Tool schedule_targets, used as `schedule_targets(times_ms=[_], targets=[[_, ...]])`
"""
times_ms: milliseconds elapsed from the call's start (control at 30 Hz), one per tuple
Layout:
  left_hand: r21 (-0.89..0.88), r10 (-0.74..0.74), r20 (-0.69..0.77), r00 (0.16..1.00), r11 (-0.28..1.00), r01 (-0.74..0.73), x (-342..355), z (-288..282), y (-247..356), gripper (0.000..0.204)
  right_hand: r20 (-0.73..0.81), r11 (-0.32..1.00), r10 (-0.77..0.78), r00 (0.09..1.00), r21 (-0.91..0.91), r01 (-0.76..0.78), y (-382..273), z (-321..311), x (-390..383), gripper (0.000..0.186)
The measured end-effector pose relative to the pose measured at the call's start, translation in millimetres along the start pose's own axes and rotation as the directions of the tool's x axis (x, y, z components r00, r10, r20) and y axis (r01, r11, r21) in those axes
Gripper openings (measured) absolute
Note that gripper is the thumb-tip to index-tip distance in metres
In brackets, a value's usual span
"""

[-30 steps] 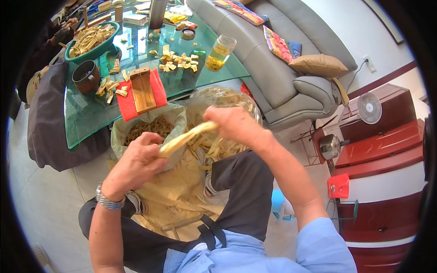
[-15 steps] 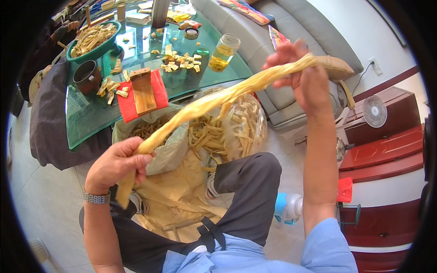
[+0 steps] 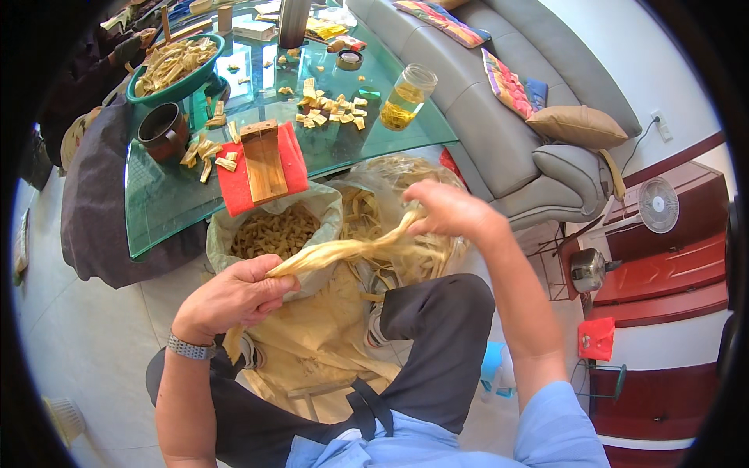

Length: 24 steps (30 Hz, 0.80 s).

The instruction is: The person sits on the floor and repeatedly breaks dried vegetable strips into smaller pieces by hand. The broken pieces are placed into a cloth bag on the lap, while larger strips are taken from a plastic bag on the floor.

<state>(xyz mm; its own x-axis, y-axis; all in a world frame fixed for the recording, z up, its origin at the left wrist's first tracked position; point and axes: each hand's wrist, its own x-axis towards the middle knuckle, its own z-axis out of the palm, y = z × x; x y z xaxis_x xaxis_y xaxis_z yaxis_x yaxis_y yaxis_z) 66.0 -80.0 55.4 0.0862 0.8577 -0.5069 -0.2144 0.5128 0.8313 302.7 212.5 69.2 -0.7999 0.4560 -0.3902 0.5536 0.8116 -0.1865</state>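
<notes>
A long, pale yellow, fibrous strip (image 3: 335,253) stretches between my two hands, over the bags on the floor. My left hand (image 3: 242,292), with a metal-banded watch at the wrist, is wrapped round its left part, and a loose tail hangs below the fist. At the other end my right hand (image 3: 449,209) has its fingers closed on the strip; thin strands beneath it are smeared by motion. Below the strip, an open white bag (image 3: 222,251) holds short cut pieces (image 3: 277,232). To its right, longer strips lie in a clear plastic bag (image 3: 390,168).
On the glass table (image 3: 168,222), a wooden block (image 3: 264,168) rests on red cloth (image 3: 236,185) at the near edge. Around it are a dark mug (image 3: 162,132), cut pieces (image 3: 335,108), a jar (image 3: 408,97) and a green basin (image 3: 173,87). A grey sofa (image 3: 468,101) stands at right.
My right hand has come down and left, closer to my left hand, so the strip spans a shorter gap. My left hand has shifted slightly right, and the view has shifted a little.
</notes>
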Motion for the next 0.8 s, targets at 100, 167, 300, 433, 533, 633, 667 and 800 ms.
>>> schedule_targets(times_ms=[100, 167, 300, 433, 533, 633, 667, 800], targets=[[-0.16, -0.026, -0.036, 0.999, 0.987, 0.02, 14.6, 4.6, -3.6, 0.016, -0.086, 0.896, -0.409, 0.909, 0.152, 0.418, -43.3, 18.8, 11.4, 0.068], [-0.221, -0.064, -0.061, 0.996, 0.974, 0.049, 21.0, 8.7, -0.6, 0.02, -0.179, 0.761, -0.546, 0.818, 0.303, 0.574, -77.2, 23.4, 17.1, 0.071], [-0.387, -0.002, -0.086, 0.996, 0.921, -0.032, 36.0, 4.0, -9.6, 0.023, -0.255, 0.728, -0.608, 0.752, 0.199, 0.656, -112.9, 45.3, 41.1, 0.052], [-0.581, 0.124, -0.22, 0.968, 0.78, -0.232, 45.6, -8.1, -16.3, 0.021, -0.653, 0.67, -0.564, 0.504, -0.006, 0.742, -120.8, 71.9, 45.8, 0.046], [-0.595, -0.008, -0.539, 0.842, 0.711, -0.374, 61.6, 12.1, -1.6, 0.023, -0.692, 0.551, -0.611, 0.385, -0.022, 0.834, -132.1, 82.6, 37.7, 0.043], [-0.628, 0.096, -0.406, 0.909, 0.693, -0.354, 67.8, -4.1, -14.0, 0.023, -0.639, 0.529, -0.69, 0.341, -0.124, 0.839, -133.7, 89.3, 35.1, 0.04], [-0.64, 0.092, -0.406, 0.909, 0.682, -0.355, 68.2, -6.7, -19.5, 0.023, -0.653, 0.531, -0.678, 0.337, -0.119, 0.839, -135.8, 89.4, 36.2, 0.037], [-0.686, 0.15, -0.385, 0.911, 0.613, -0.391, 70.0, -8.8, -18.3, 0.024, -0.713, 0.508, -0.644, 0.277, -0.128, 0.851, -139.6, 76.0, 41.0, 0.028]])
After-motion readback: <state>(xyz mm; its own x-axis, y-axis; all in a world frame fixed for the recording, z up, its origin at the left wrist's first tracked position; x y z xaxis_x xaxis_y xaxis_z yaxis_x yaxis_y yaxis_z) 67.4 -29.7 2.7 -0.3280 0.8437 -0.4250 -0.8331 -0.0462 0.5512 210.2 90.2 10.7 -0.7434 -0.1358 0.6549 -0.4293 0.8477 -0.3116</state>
